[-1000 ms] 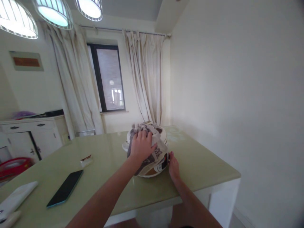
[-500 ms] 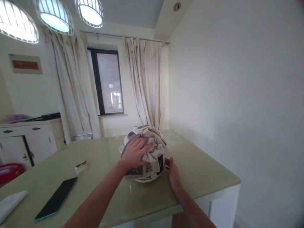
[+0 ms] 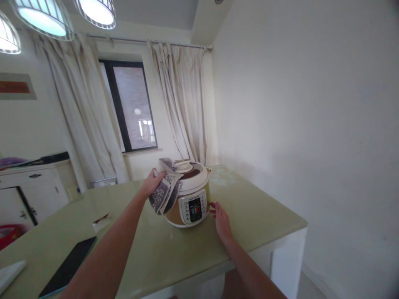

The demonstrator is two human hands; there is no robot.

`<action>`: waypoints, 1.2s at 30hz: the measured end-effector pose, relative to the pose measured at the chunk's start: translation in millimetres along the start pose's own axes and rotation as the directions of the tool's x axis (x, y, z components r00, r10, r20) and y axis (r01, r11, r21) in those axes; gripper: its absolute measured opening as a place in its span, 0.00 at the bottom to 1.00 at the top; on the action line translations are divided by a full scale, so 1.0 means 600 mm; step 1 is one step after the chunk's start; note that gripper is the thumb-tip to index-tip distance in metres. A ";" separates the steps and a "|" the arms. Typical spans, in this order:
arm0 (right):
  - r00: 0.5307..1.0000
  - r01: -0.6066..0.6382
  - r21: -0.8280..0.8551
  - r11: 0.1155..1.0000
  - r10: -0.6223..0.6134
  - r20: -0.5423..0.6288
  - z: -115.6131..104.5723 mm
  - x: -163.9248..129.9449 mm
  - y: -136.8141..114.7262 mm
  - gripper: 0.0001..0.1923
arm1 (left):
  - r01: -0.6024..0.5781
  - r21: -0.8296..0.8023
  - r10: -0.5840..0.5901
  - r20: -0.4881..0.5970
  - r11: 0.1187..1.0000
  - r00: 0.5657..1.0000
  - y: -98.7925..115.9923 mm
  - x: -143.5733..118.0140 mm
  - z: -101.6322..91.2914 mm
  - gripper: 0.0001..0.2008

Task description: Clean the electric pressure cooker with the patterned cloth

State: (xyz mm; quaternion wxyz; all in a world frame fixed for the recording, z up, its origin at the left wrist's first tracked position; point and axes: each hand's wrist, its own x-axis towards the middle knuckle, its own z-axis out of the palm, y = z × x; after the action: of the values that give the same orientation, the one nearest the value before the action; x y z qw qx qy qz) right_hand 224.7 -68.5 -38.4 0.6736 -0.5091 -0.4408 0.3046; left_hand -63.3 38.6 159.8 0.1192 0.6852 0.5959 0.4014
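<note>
A white and gold electric cooker [image 3: 187, 207] stands on the green table, its lid shut and its control panel facing me. My left hand [image 3: 153, 182] is closed on a bunched, patterned grey and white cloth [image 3: 165, 193], which rests against the cooker's left side and the edge of its lid. To the right of the cooker, my right hand [image 3: 220, 216] has its fingers apart, the tips at or close to the lower side of the body. I cannot tell whether they touch it.
A dark tablet or phone [image 3: 70, 265] lies at the left of the green table [image 3: 255, 220], near a small packet [image 3: 101, 222] and a white object [image 3: 11, 272]. Behind the table hang curtains [image 3: 183, 99] by a window. A wall [image 3: 296, 124] rises at the right.
My left hand has pulled the cloth off the cooker's top and front toward the left, so the lid and panel now show. My right hand remains beside the cooker. The view has shifted slightly.
</note>
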 end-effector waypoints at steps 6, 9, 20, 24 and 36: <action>0.852 0.427 -0.221 0.877 -0.472 -0.225 0.016 0.002 -0.082 0.30 | 0.014 0.224 -0.009 -0.026 0.974 1.000 0.004 -0.033 -0.023 0.26; 0.741 0.617 -0.314 0.722 -0.667 -0.075 0.055 0.037 -0.200 0.25 | -0.038 0.302 0.050 -0.033 0.953 0.998 0.016 -0.079 -0.035 0.27; 0.595 0.734 -0.413 0.539 -0.218 0.773 0.218 0.227 -0.359 0.34 | -0.334 0.582 0.536 -0.214 0.741 0.817 0.098 -0.254 0.040 0.24; 0.574 0.632 -0.273 0.725 -0.201 0.794 0.203 0.242 -0.352 0.32 | -0.629 0.494 0.745 -0.059 0.600 0.665 0.111 -0.228 0.064 0.25; 0.543 0.768 -0.318 0.556 -0.304 0.783 0.195 0.226 -0.350 0.14 | -0.897 0.313 0.884 0.251 0.313 0.395 -0.113 -0.264 0.209 0.18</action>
State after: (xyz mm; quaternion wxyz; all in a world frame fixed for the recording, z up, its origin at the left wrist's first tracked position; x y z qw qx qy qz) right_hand 168.7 34.7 211.5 0.3237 -0.3887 -0.8610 0.0523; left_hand -20.3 -48.6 -30.0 -0.2544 0.9133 0.1861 0.2578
